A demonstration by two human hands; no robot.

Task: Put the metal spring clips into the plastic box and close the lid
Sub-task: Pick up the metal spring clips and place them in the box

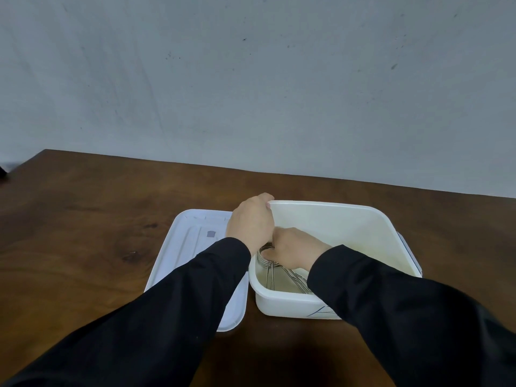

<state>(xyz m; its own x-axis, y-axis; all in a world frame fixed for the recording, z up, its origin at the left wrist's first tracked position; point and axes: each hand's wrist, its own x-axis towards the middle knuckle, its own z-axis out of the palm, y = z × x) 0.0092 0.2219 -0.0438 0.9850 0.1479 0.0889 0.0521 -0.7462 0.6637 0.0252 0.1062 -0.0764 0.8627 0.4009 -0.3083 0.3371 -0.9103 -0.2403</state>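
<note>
A white plastic box [360, 227] stands open on the dark wooden table, right of centre. Its white lid [184, 247] lies flat on the table just left of it, partly under my left sleeve. My left hand [251, 222] grips the box's far left corner rim. My right hand [296, 251] reaches down inside the box at its left side, closed on a bunch of metal spring clips [272, 275] whose wire legs point toward the near wall. The hand hides the tops of the clips.
The brown table [83, 233] ends at a far edge against a grey wall [251, 79]. A grey latch [407, 252] sits on the box's right side. A dark object shows at the far left edge of the frame.
</note>
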